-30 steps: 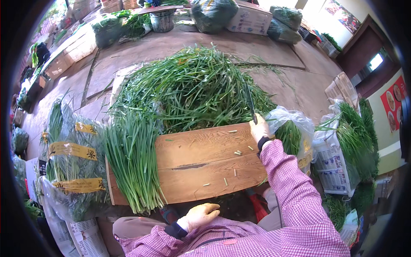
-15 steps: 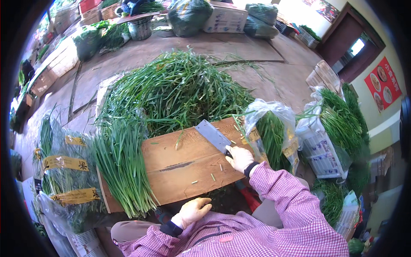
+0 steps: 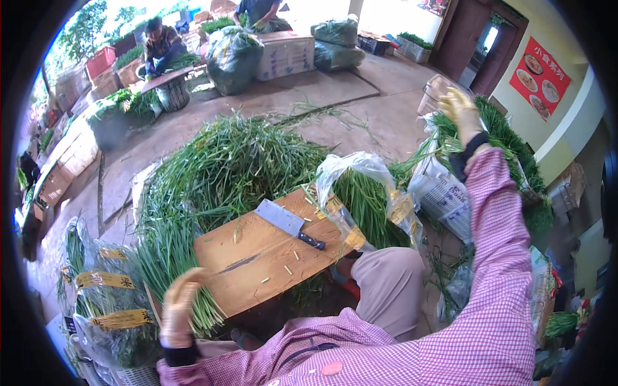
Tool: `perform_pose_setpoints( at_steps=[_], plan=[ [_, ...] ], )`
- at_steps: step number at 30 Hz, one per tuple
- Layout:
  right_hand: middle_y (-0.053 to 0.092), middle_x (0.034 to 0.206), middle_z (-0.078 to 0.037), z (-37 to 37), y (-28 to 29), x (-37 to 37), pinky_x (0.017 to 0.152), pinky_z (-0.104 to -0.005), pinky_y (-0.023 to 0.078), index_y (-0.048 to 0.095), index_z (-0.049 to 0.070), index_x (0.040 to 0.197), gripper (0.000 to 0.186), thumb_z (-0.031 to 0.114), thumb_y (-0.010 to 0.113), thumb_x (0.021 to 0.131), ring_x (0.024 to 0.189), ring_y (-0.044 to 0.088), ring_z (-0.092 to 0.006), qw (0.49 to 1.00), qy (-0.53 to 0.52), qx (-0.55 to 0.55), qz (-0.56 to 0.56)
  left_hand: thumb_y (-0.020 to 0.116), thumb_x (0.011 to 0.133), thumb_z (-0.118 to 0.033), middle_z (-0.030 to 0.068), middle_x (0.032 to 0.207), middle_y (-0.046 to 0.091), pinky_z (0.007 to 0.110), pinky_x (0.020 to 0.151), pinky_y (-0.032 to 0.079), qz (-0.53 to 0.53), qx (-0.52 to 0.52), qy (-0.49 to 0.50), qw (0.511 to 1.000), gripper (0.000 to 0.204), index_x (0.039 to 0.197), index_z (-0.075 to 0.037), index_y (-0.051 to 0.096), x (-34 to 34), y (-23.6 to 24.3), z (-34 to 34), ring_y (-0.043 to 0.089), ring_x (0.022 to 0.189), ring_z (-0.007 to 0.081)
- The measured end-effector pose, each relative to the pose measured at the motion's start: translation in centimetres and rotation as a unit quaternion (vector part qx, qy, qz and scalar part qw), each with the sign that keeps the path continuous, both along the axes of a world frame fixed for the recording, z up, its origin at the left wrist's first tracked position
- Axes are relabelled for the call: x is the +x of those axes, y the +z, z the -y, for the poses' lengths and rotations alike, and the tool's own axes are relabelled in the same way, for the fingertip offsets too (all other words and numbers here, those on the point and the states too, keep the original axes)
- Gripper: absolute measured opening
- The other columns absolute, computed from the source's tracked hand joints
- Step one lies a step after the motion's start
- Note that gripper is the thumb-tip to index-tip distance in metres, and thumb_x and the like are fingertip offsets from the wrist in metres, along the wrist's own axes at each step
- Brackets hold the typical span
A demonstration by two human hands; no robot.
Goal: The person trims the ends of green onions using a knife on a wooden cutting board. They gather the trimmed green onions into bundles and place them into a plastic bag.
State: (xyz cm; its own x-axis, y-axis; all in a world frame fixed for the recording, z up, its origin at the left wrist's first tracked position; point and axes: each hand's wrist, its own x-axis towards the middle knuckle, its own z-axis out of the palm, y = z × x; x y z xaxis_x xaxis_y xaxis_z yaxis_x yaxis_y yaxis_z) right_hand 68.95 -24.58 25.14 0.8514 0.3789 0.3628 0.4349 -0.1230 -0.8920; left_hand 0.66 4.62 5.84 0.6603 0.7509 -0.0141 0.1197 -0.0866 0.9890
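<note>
My right hand (image 3: 461,110), in a pale glove, is raised at the right with its fingers apart and nothing in them. It is above a white crate (image 3: 444,196) heaped with long green chives (image 3: 499,135). A cleaver (image 3: 281,217) with a dark handle lies on the wooden board (image 3: 257,283) before me, untouched. At the left end of the board rests a bundle of chives (image 3: 164,251). My left hand (image 3: 180,309), also gloved and blurred, is beside that bundle's cut ends, fingers stretched out and holding nothing that I can see.
Behind the board rises a large pile of loose greens (image 3: 232,174). A clear plastic bag (image 3: 360,164) of chives stands at the board's right end, and wrapped bundles with yellow bands (image 3: 109,280) at its left. Other people (image 3: 161,51) work farther back among bags and boxes.
My right hand has let go of the cleaver and swung up to the right over the crate. My left hand has moved left toward the chive bundle. The view has turned right.
</note>
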Motion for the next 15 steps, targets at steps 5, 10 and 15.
perform_pose_setpoints(
  at_steps=[5, 10, 15],
  plan=[
    [0.066, 0.128, -0.016, 19.5, 3.9, 11.8, 0.090, -0.0355, 0.056, 0.050, 0.004, 0.144, 0.046, 0.025, 0.058, 0.104, 0.111, 0.068, -0.0283, 0.976, -0.150, 0.155, -0.040, 0.054, 0.106, -0.028, 0.0036, 0.126, 0.070, 0.029, 0.099, 0.046, 0.006, -0.023, 0.267, 0.963, 0.034, 0.133, -0.011, 0.067, -19.5, 7.7, -7.9, 0.064, 0.114, 0.0169],
    [0.065, 0.123, -0.024, 42.4, 5.5, 15.2, 0.095, -0.0435, 0.051, 0.057, 0.002, 0.132, 0.044, 0.026, 0.066, 0.096, 0.118, 0.063, -0.0386, 0.834, -0.389, -0.382, 0.087, 0.048, 0.106, -0.024, 0.0009, 0.144, 0.057, 0.030, 0.103, 0.043, 0.096, -0.054, 0.305, 0.946, 0.045, 0.149, -0.014, 0.052, -37.7, 16.7, -7.8, 0.055, 0.126, 0.0151],
    [0.066, 0.119, -0.029, 52.9, 9.1, 11.0, 0.095, -0.0499, 0.051, 0.063, 0.001, 0.125, 0.046, 0.033, 0.068, 0.092, 0.114, 0.063, -0.0455, 0.680, -0.561, -0.466, 0.074, 0.049, 0.105, -0.023, 0.0031, 0.141, 0.059, 0.031, 0.103, 0.044, 0.163, -0.036, 0.531, 0.831, 0.044, 0.148, -0.012, 0.052, -43.5, 25.9, -3.4, 0.056, 0.125, 0.0171]
  ],
)
